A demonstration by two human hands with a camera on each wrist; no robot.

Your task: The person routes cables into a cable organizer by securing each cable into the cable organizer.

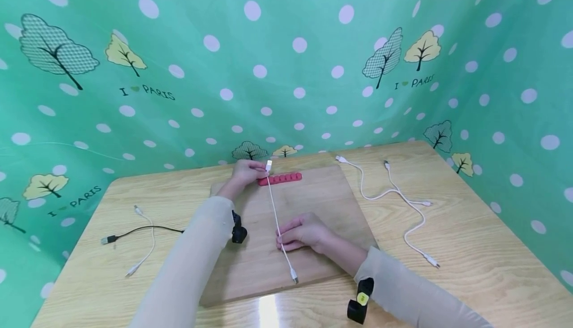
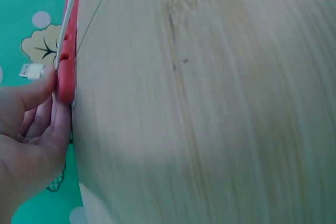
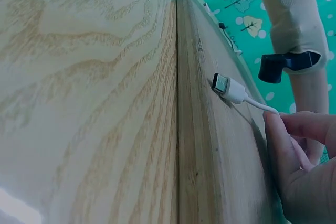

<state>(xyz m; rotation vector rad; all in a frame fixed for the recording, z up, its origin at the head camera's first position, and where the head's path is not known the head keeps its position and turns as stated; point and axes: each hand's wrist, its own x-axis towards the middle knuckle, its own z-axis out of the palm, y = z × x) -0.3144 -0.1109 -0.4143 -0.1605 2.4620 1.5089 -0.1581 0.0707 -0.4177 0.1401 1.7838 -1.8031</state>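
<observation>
A white USB charging cable runs between the two hands over the wooden board. At the board's far edge, my left hand pinches it just below its USB-A plug, right at the left end of a red cable organizer with a row of slots. The left thumb lies against the cable, and other fingers are partly hidden behind the organizer. Lower down, my right hand pinches the cable between thumb and finger. Its small metal-tipped plug sticks out past the fingertips, close over the board.
The wooden board lies on a wood-grain table. To the right rests a branching white cable. On the left are a short white cable and a black USB cable, partly behind the left sleeve. A green dotted curtain stands behind.
</observation>
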